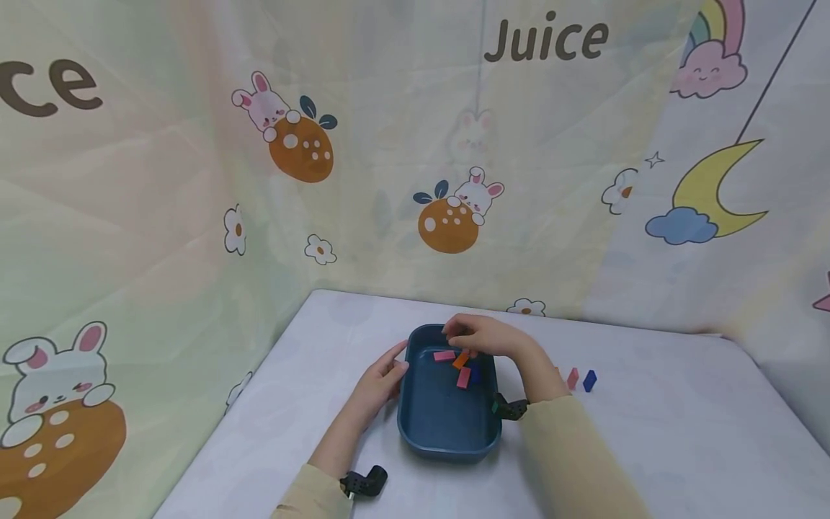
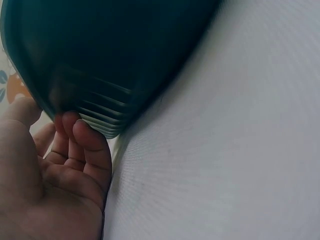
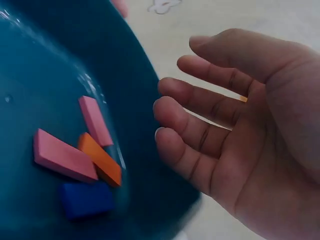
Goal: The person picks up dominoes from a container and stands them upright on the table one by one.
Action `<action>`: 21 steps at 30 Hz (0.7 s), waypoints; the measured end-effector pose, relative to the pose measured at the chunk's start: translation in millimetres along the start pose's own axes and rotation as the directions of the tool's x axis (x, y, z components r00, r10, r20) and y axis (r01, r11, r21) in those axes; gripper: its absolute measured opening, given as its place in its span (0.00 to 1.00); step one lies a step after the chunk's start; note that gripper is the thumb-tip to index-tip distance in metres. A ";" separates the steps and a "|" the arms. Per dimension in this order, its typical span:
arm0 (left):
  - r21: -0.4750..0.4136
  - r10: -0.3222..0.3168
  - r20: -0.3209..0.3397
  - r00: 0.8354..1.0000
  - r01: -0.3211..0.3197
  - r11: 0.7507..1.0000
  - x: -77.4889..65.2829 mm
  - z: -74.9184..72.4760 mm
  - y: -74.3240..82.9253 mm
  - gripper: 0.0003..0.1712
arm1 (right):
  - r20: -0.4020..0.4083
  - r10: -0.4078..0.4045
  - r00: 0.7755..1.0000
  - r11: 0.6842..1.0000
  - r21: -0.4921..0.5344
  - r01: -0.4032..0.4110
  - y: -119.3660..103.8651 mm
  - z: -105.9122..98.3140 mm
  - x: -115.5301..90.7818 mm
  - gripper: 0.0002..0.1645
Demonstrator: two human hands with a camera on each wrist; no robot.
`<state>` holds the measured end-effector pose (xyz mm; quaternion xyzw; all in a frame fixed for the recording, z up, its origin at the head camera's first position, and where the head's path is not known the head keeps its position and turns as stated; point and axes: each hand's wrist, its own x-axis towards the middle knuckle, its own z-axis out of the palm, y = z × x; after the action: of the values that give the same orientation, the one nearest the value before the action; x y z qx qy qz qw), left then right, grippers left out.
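A deep blue rectangular tray (image 1: 444,427) with rounded corners stands on the white table. My left hand (image 1: 379,380) holds its left side, thumb at the rim and bent fingers (image 2: 92,137) against the ribbed outer wall. Over the tray's far right corner hovers my right hand (image 1: 486,335); its fingers are spread and loosely bent, with nothing between them. Inside the tray lie a pink block (image 3: 65,156), another pink block (image 3: 96,121), an orange block (image 3: 101,160) and a blue block (image 3: 87,200), close together toward the far end.
Right of the tray, beyond my right wrist, a pink block (image 1: 573,378) and a blue block (image 1: 589,380) stand upright on the table (image 1: 668,411). A patterned cloth wall (image 1: 389,288) borders the table's far and left sides.
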<state>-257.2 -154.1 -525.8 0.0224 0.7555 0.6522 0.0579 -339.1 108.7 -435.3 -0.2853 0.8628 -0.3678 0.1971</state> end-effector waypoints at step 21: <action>0.013 0.000 0.015 1.000 0.000 1.000 -1.0 -0.8 0.7 0.28 | 0.068 0.134 0.989 0.985 -0.119 -0.126 -4.6 36.0 33.5 0.21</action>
<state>-256.4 -154.9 -524.9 0.0279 0.7591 0.6472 0.0634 -343.2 66.0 -459.6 -0.2529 0.8913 -0.2928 0.2365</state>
